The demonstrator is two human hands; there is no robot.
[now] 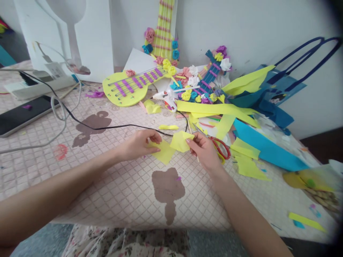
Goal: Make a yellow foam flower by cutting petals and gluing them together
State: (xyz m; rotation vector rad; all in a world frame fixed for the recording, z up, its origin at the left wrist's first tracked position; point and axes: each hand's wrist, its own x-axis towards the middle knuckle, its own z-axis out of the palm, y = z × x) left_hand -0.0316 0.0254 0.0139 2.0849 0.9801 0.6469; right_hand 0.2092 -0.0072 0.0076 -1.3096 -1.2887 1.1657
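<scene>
Over the worktop (120,192), your right grip (205,150) pinched the yellow piece (180,142) by its right corner; it reached leftward, toward your left grip (138,144), thumb and fingers apart by the flat yellow sheet (165,155).

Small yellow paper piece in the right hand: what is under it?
Left of the held piece shows a second yellow paper piece by the left hand; nearer the camera, pale diamond-patterned tablecloth. Whatever the held piece itself covers cannot be seen.

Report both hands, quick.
Left hand: open, at the lower yellow paper piece.
Right hand: closed, holding the upper yellow paper piece.
</scene>
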